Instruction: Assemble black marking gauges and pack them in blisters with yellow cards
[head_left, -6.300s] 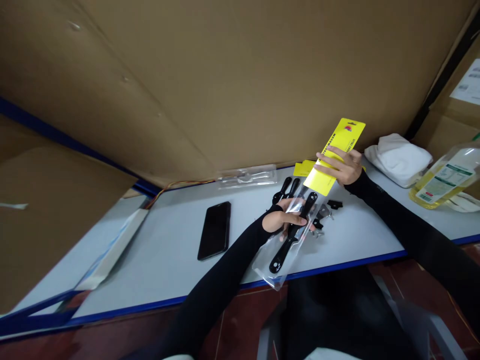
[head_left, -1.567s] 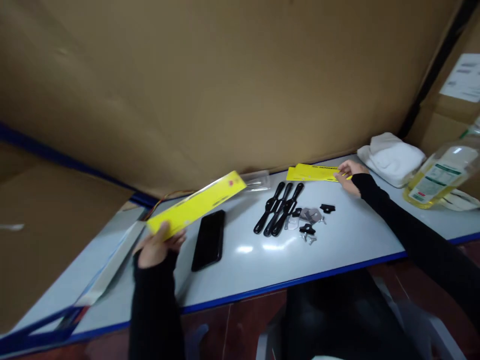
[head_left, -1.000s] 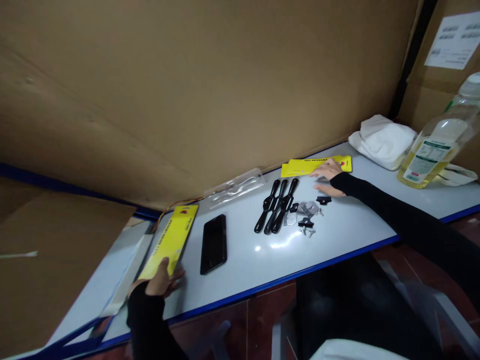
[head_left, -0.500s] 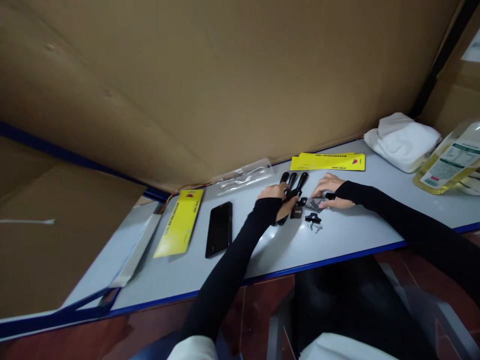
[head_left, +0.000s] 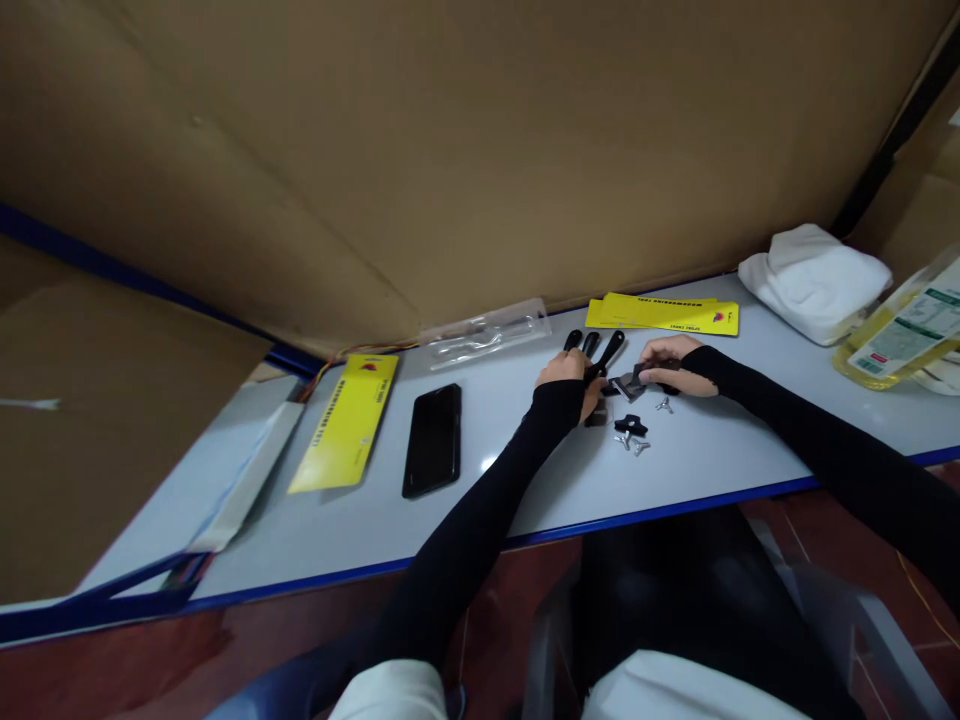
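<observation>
Several black spokeshaves lie together on the table, their handles (head_left: 613, 346) fanned out past the fingers. My left hand (head_left: 564, 372) is closed around one of them, and its grip partly covers the bodies. My right hand (head_left: 673, 362) pinches a flat grey metal blade (head_left: 628, 387) close to the spokeshave in my left hand. Beneath the right fingers is a dark part, mostly hidden. A black cap plate (head_left: 631, 425) lies nearer to me, with silver wing screws (head_left: 638, 447) beside it. Another wing screw (head_left: 664, 405) sits below my right hand.
Left of my arm lie a black phone (head_left: 432, 440) and a yellow card (head_left: 346, 425). More yellow cards (head_left: 660, 315) and a clear plastic tray (head_left: 487, 335) are along the cardboard wall. A white cloth bundle (head_left: 814, 280) and a bottle of yellow liquid (head_left: 892, 345) stand at right.
My right hand has picked the grey blade up from the small parts and brought it toward the left hand. A wing screw now shows below the right hand. The view has shifted slightly.
</observation>
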